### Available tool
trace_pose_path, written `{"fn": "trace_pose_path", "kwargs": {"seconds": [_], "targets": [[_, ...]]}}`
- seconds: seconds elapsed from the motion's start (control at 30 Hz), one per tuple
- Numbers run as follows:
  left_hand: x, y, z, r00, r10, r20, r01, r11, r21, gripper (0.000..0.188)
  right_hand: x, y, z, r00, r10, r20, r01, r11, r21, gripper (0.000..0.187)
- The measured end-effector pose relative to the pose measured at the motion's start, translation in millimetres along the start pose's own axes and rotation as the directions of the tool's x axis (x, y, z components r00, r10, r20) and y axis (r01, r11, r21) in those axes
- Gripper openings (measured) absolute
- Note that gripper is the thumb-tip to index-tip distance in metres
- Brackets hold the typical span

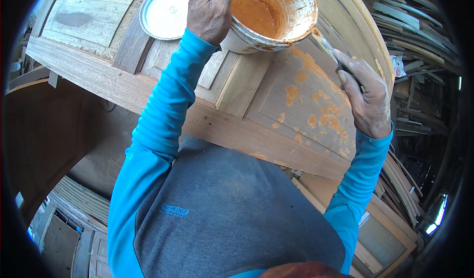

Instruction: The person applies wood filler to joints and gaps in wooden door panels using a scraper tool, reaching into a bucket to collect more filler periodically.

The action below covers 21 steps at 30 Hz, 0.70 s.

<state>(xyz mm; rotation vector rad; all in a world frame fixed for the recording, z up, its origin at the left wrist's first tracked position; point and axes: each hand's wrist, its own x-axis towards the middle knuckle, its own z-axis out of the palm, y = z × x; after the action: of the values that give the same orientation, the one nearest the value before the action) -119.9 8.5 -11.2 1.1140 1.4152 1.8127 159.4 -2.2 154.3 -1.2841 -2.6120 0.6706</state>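
Observation:
A white plastic bucket [245, 44] holding orange-brown paste [256, 16] is over the panelled wooden door [237, 88], its mouth tipped toward me. My left hand [211, 12] is closed at the bucket's left rim, the thumb on top; its fingertips are cut off by the upper edge. My right hand [364, 93] is closed around a putty knife [324, 46], whose paste-smeared tip is by the bucket's right rim. Dried paste coats the inner wall. Orange patches [332, 120] mark the door's right panel, below the knife. A round white lid [167, 11] lies left of the bucket.
Curved wood strips [410, 23] are stacked at the far right. A dark brown curved panel [44, 135] stands at the left, below the door's edge. Framed wooden pieces [377, 238] lean at the lower right, and a pale panelled door [98, 256] shows at the lower left.

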Motion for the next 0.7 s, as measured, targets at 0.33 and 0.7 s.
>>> {"fn": "trace_pose_path", "kwargs": {"seconds": [0.33,0.7], "targets": [[-6,3,-6,0.999,0.044,-0.001,-0.044,0.999,0.023,0.045,35,34,35,0.978,0.179,0.104,-0.206,0.801,0.563,0.028],[-20,2,-13,0.993,0.118,-0.028,-0.116,0.992,0.051,0.048,-15,48,30,0.855,0.432,0.287,-0.517,0.67,0.533,0.026]]}}
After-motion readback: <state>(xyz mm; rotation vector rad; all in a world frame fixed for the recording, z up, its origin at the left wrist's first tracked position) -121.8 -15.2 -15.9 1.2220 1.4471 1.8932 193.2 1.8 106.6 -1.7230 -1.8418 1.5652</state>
